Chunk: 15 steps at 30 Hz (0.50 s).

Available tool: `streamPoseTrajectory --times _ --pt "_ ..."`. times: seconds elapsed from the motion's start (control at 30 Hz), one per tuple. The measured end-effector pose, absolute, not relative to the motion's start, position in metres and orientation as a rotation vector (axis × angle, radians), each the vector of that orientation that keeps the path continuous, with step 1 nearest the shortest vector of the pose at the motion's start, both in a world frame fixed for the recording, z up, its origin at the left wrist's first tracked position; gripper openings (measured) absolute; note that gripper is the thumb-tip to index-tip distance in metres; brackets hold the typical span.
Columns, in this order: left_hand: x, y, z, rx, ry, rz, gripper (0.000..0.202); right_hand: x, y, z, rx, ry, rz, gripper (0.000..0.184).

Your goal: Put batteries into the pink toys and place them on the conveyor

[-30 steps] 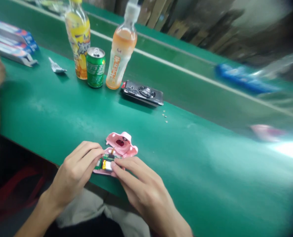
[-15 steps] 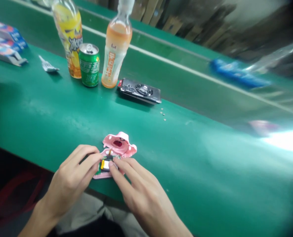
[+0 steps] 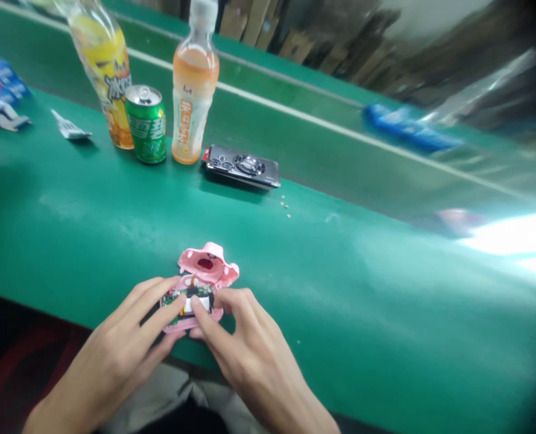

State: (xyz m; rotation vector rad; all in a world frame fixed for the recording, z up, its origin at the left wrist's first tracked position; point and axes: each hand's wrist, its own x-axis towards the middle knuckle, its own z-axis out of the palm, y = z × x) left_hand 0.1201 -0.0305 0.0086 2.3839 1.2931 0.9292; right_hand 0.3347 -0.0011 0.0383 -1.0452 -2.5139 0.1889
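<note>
Pink casing, lower half (image 3: 176, 327), one item: located on the green table (image 3: 268, 241) close to its near edge, directly beyond the wrists and between the fingertips of both hands. Open side is turned up; a green circuit board (image 3: 170, 299) and a pale flat block (image 3: 201, 304) are contained within. Long axis is laid roughly left to right, across the line of the forearms, with the right end slightly farther; each end is thus faced by one hand, and neither hand is nearer, both being in contact. Left hand (image 3: 118, 343): fingers slightly parted, one fingertip set at the far left rim, another laid over the board beside the block, thumb brought up to the near edge. Right hand (image 3: 249, 349): thumb pressed on the block, index finger bent against the right end, so that the casing is pinched; a further fingertip is seen at the near edge. Pink upper shell (image 3: 211, 273), hollow with a dark red opening: placed just beyond the far rim; whether it is joined by the small orange strip (image 3: 192, 281) cannot be told. Farther off, a black phone-like device (image 3: 249, 168) and a green can (image 3: 146, 126) are noted.
</note>
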Motion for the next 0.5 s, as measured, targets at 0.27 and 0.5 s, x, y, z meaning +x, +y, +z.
streamPoseTrajectory --times 0.27,0.5 --pt "0.12 -0.03 0.01 2.366 1.332 0.919 0.04 0.331 -0.014 0.014 -1.241 -2.255 0.218 0.032" --pt "0.122 -0.028 0.009 2.403 1.327 0.952 0.04 0.328 -0.015 0.011 -1.304 -2.133 0.128 0.028"
